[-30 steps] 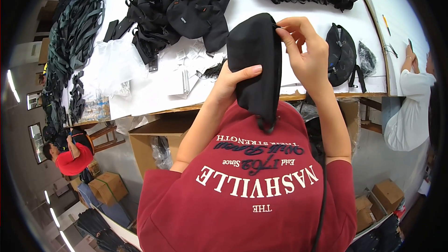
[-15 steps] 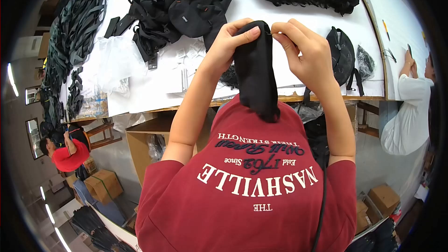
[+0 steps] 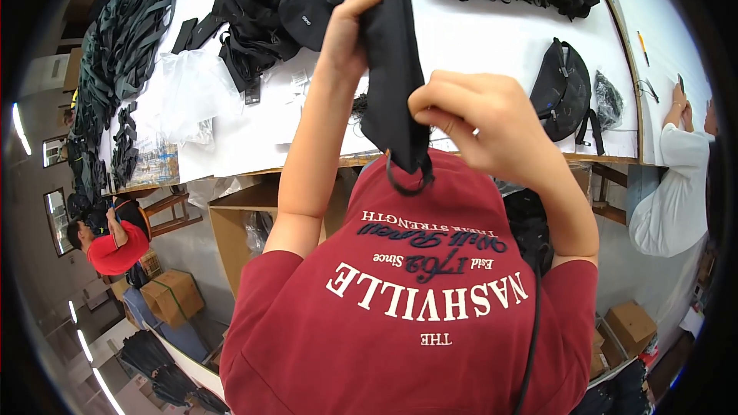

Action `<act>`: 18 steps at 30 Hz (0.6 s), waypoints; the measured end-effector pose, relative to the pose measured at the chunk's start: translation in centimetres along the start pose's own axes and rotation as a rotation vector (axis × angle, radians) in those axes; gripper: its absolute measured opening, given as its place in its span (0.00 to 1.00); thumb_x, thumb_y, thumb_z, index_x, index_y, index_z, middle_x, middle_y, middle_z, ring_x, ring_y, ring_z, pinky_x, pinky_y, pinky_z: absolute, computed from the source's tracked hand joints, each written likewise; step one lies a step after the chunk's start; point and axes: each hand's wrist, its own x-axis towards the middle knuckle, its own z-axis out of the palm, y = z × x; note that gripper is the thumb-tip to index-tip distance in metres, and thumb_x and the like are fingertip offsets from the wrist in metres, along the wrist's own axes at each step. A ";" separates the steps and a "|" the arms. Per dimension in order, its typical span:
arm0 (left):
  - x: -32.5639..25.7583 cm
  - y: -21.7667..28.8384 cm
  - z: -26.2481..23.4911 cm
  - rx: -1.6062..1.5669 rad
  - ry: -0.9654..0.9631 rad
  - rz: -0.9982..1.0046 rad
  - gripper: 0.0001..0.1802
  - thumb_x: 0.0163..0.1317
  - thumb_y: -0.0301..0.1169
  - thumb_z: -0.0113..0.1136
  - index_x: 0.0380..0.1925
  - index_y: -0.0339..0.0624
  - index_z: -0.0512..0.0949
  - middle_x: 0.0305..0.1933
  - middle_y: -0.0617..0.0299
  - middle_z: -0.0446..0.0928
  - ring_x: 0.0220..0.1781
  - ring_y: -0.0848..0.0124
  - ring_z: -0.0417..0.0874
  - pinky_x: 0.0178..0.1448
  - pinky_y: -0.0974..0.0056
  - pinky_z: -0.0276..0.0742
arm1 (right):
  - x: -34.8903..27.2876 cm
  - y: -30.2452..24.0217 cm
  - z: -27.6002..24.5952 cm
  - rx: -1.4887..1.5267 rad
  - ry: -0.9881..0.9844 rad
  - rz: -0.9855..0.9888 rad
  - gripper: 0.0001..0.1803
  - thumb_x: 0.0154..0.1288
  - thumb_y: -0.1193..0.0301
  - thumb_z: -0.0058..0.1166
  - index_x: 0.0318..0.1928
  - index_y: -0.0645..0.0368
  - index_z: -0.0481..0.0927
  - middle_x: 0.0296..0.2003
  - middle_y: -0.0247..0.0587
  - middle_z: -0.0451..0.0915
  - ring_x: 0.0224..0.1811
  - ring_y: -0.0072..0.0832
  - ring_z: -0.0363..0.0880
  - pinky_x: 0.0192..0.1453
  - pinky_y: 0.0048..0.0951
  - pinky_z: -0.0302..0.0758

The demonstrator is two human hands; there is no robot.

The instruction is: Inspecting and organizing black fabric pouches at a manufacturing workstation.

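Both hands grasp the black pouch (image 3: 396, 69), raised above the table's (image 3: 492, 38) near edge: left hand (image 3: 350, 38) pinching its top, right hand (image 3: 469, 119) gripping lower. Keep the fabric taut.

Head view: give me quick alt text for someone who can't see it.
Both hands hold up a black fabric bag over a white table: the left hand pinches its top edge, the right hand grips lower down. Piles of black bags and straps lie on the table.
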 end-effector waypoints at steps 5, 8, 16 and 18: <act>-0.6 0.9 0.9 0.059 -0.047 0.128 0.14 0.67 0.41 0.52 0.37 0.43 0.77 0.26 0.67 0.76 0.21 0.79 0.74 0.22 0.75 0.68 | -0.6 -0.2 1.0 0.080 -0.032 -0.023 0.06 0.52 0.82 0.56 0.32 0.61 0.76 0.23 0.38 0.74 0.23 0.34 0.74 0.25 0.29 0.68; -0.4 0.9 0.3 -0.007 -0.091 0.115 0.13 0.67 0.39 0.53 0.40 0.42 0.78 0.28 0.66 0.78 0.21 0.78 0.76 0.21 0.76 0.71 | -0.8 -0.3 1.2 0.101 -0.051 0.003 0.06 0.52 0.82 0.56 0.32 0.61 0.76 0.24 0.38 0.74 0.23 0.34 0.74 0.25 0.28 0.68; 0.8 0.2 -1.7 0.014 -0.220 0.228 0.15 0.66 0.41 0.54 0.40 0.41 0.77 0.28 0.64 0.79 0.23 0.76 0.78 0.23 0.74 0.73 | -1.2 0.1 1.0 0.043 -0.134 0.135 0.05 0.55 0.75 0.57 0.34 0.57 0.76 0.33 0.36 0.78 0.35 0.36 0.77 0.37 0.32 0.71; 0.0 0.6 -0.9 0.005 0.088 0.115 0.16 0.65 0.43 0.54 0.40 0.41 0.77 0.29 0.63 0.79 0.23 0.75 0.78 0.24 0.73 0.74 | -0.7 0.5 0.0 -0.206 0.073 0.085 0.07 0.56 0.72 0.57 0.37 0.55 0.77 0.38 0.36 0.77 0.41 0.36 0.75 0.43 0.34 0.69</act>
